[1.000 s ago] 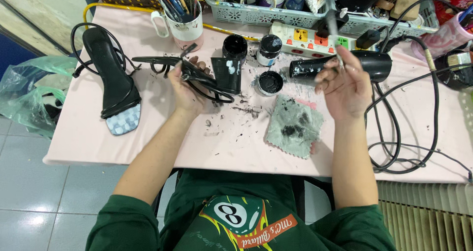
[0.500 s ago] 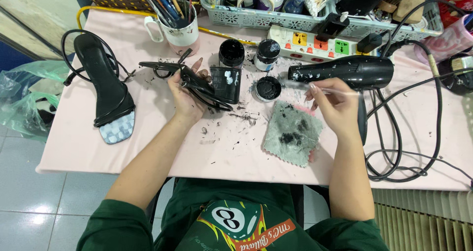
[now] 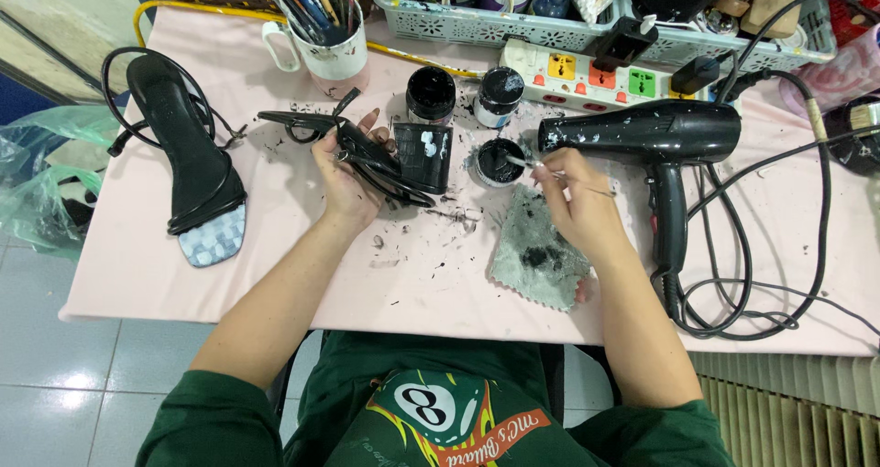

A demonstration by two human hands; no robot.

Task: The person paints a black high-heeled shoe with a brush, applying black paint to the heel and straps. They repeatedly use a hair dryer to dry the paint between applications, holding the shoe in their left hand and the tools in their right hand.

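My left hand (image 3: 344, 175) clamps the sandal (image 3: 380, 160), right fingers (image 3: 561, 172) pinch the brush (image 3: 522, 162) over the open jar (image 3: 495, 162) mid-desk (image 3: 275, 274); I judge drips could stain strap or desk.

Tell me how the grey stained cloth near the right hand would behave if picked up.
The grey cloth lies flat and thin with a zigzag edge, so it would probably droop limply and weigh little. Its dark stains could smear fingers. It shouldn't roll or tip.

Single head camera, looking steeply down, close over pink table (image 3: 165, 274); far edge toward frame top.
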